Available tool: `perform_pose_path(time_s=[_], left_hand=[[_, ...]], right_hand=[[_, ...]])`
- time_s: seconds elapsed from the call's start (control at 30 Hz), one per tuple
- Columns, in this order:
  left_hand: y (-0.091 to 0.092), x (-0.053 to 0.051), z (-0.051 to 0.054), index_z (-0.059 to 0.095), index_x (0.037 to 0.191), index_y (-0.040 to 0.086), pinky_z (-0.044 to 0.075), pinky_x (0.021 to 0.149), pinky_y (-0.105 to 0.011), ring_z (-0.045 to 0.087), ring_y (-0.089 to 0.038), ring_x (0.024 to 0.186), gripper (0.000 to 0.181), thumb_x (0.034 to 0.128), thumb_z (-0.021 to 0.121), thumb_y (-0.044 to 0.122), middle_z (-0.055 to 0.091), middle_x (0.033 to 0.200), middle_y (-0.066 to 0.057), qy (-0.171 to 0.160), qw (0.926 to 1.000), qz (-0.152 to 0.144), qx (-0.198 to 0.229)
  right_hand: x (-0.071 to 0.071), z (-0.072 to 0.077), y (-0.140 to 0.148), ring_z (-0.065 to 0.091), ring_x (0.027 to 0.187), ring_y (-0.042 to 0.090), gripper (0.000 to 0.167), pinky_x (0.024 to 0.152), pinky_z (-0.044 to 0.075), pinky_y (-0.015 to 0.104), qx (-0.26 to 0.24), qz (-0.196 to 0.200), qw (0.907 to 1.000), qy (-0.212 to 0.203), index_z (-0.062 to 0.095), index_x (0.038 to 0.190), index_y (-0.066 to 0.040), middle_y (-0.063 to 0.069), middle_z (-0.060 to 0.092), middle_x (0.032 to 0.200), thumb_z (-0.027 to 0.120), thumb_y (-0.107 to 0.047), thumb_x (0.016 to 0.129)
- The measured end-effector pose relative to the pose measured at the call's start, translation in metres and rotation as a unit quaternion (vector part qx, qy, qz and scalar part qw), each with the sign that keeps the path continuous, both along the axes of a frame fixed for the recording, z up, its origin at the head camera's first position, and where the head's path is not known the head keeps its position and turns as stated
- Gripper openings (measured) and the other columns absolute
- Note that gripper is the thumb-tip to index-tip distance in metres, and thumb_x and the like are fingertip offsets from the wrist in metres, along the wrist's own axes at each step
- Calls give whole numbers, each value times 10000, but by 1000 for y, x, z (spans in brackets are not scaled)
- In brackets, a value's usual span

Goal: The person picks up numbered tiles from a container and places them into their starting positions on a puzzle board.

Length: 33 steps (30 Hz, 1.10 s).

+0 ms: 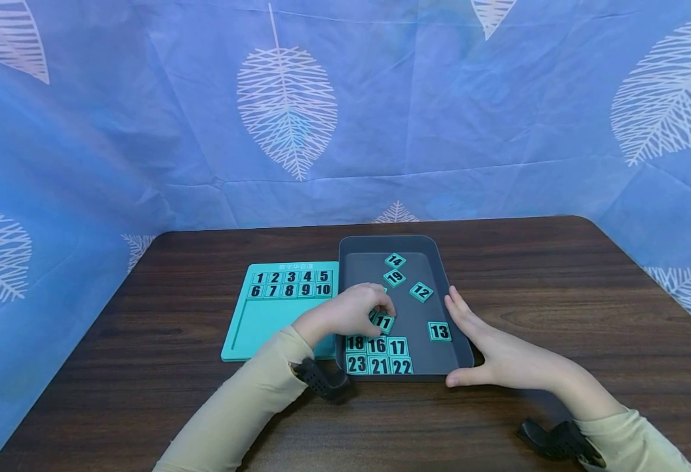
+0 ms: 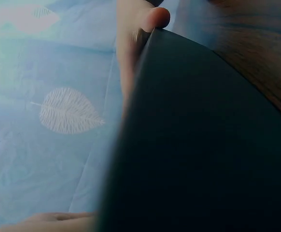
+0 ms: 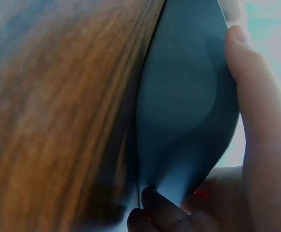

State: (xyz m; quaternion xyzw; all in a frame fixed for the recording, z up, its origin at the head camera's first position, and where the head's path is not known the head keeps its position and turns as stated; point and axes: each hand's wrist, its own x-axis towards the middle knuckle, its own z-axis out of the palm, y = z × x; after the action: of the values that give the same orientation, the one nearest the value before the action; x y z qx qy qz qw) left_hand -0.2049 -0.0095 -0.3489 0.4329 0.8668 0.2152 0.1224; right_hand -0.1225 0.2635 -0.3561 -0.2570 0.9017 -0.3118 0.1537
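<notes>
Pinching the 11 tile [image 1: 384, 323] in the lower middle of the frame, over the tray [image 1: 431, 359], the left hand [image 1: 353, 311] has its fingers curled nearly together; their hold is partly hidden, but catching only an edge could let the tile drop. The right hand [image 1: 491, 349], fingers straight and spread at the tray's lower-right corner, could shove it into the teal board [image 1: 275, 321] and jumble the tile rows [image 1: 377, 346].

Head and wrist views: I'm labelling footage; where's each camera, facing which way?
Head: on the head, facing forward, down at tray and teal board; left hand, right hand show.
Left wrist: on that wrist, facing tray's outer wall and backdrop; left hand, right thumb show.
Right wrist: on that wrist, facing outer wall; right thumb, fingers show.
Both wrist views share outer wall and right thumb.
</notes>
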Motion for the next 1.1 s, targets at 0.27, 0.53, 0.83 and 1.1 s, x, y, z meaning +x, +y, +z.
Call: perform_pose_path(time_s=[0.27,0.53,0.83,1.1], left_hand=[[-1,1,3,653,1064,81,446,803,-229,512,-147,906,247,822,702,68,561,1025,-7,-32,9983,184,557],[-15,1,16,643,1106,77,447,822,-251,508,-160,928,278,832,690,83,550,1047,0,-96,9934,471,1046],[-43,-5,17,638,1129,52,454,852,-320,495,-165,959,305,829,692,76,544,1072,-27,67,9883,781,1311],[-71,-6,17,644,1129,53,462,826,-370,485,-183,941,302,829,668,67,532,1067,-21,187,9833,1177,1376]], right_hand=[[1,0,-1,73,1405,443,1119,971,358,605,29,-69,10000,-2,-68,1535,-115,73,-211,1565,696,-506,816],[2,0,1,74,1404,444,1109,967,360,605,10,-41,10000,42,-64,1534,-108,60,-213,1564,694,-494,824],[2,0,0,77,1406,437,1108,963,371,590,22,-4,10000,91,-64,1534,-108,60,-210,1565,694,-493,823],[1,1,0,82,1410,422,1102,961,373,577,39,27,9999,127,-61,1534,-110,45,-211,1565,691,-492,824]])
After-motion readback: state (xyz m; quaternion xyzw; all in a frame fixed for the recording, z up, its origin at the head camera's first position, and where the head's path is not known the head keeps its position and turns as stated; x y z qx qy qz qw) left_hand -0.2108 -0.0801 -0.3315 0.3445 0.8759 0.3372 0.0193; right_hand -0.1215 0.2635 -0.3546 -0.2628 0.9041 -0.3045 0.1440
